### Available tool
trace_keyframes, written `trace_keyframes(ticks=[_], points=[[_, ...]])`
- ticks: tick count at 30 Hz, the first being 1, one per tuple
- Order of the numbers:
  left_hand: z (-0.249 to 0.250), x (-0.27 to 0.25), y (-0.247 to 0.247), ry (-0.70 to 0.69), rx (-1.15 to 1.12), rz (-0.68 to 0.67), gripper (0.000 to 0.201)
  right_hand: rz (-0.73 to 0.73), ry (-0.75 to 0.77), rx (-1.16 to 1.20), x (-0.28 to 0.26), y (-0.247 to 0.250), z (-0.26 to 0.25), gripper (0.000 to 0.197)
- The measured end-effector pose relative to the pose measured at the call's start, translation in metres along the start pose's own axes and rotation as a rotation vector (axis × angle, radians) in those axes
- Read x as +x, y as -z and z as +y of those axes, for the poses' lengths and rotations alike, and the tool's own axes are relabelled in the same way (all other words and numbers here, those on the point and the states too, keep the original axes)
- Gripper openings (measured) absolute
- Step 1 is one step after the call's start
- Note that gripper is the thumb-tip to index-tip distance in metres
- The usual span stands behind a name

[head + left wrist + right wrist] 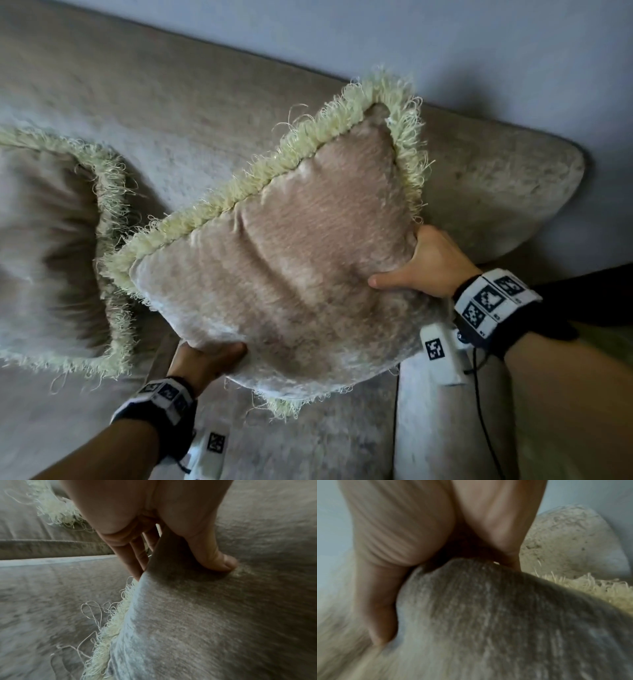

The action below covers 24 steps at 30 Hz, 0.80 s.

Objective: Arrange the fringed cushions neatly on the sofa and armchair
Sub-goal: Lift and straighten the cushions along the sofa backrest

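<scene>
I hold a beige velvet cushion (291, 246) with cream fringe, tilted in the air over the sofa seat (308, 445). My left hand (209, 359) grips its lower left edge, thumb on the front face (221, 562), fingers (135, 555) behind. My right hand (421, 267) grips its right edge, thumb (376, 615) on the front, fingers hidden behind the cushion (488, 622). A second fringed cushion (51, 240) leans against the sofa backrest (164, 113) at the left, blurred.
The sofa's rounded armrest (507, 192) lies at the right, close behind the held cushion. A pale wall (445, 44) runs behind the backrest. A seam between seat cushions (395, 411) runs below my right wrist.
</scene>
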<state>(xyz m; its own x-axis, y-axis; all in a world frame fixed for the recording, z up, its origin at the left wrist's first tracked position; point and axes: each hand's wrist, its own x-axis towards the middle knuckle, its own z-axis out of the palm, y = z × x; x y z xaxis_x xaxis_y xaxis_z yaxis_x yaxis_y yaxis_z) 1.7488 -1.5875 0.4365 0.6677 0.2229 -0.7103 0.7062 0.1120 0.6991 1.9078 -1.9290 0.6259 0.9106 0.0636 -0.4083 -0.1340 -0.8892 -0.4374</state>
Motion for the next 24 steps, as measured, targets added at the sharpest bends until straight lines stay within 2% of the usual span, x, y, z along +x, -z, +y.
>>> trace_keyframes(ticks=[2,3,6,7,11,13,18,22,24], points=[[-0.007,0.008,-0.006,0.018,-0.027,-0.001,0.067,0.011,-0.018,-0.049,0.008,0.003,-0.003,0.092],[-0.009,0.01,-0.01,0.024,-0.041,-0.001,0.069,0.009,-0.031,-0.066,0.013,0.004,-0.003,0.091],[-0.009,0.018,-0.024,0.042,-0.031,-0.026,0.034,-0.001,-0.053,-0.081,0.028,0.002,0.0,0.092],[-0.012,0.024,-0.028,0.051,-0.026,-0.033,0.028,-0.003,-0.054,-0.077,0.033,0.0,0.002,0.093],[-0.023,0.047,-0.036,0.111,-0.01,-0.038,0.048,-0.026,-0.055,-0.024,0.048,-0.014,0.014,0.089],[-0.022,0.054,-0.038,0.114,0.0,-0.043,0.045,-0.017,-0.044,0.023,0.053,-0.02,0.021,0.097],[-0.023,0.068,-0.036,0.11,0.074,-0.055,0.056,-0.001,-0.031,0.057,0.056,-0.029,0.025,0.091],[-0.013,0.055,-0.032,0.156,0.158,-0.069,0.051,0.013,-0.027,0.081,0.05,-0.028,0.027,0.096],[-0.001,0.045,-0.026,0.134,0.254,-0.101,0.044,0.036,-0.033,0.096,0.042,-0.027,0.027,0.103]])
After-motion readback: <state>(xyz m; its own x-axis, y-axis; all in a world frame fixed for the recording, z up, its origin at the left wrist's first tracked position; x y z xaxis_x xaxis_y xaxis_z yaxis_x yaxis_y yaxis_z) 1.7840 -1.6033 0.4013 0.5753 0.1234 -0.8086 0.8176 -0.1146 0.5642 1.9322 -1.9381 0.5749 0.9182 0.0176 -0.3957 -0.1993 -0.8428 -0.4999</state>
